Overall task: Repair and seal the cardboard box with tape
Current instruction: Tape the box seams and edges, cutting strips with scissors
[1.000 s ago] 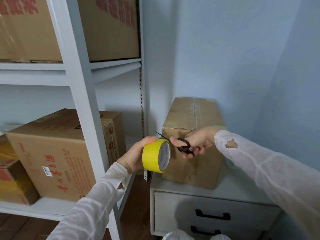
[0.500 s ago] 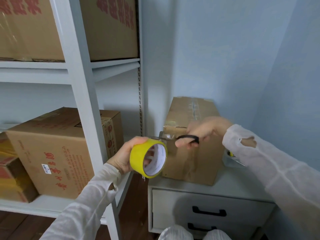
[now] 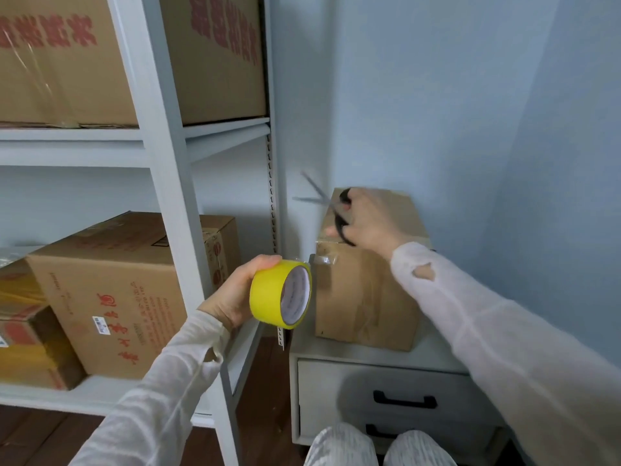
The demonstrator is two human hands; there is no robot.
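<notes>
Box status: cardboard box [image 3: 366,290] stood on the white drawer unit's surface [image 3: 433,361], right of the shelving rack [image 3: 174,230], against the blue wall. Shiny clear tape [image 3: 324,258] was already down over its near top-left corner and glossy strips ran down the near face. Looked like partial sealing to me. Top seam was mostly hidden behind the right hand, so I couldn't tell how much was left there.

Left hand [image 3: 235,294]: grip wrapped around the yellow tape roll [image 3: 280,294], thumb on top, roll held just beside the box's near left edge. I couldn't tell whether a strip joined the roll to the box.

Right hand [image 3: 369,220]: grip closed through the black handles of the scissors [image 3: 331,210], above the box top, blades spread and blurred, pointing left. Not cutting anything that I could see.
</notes>
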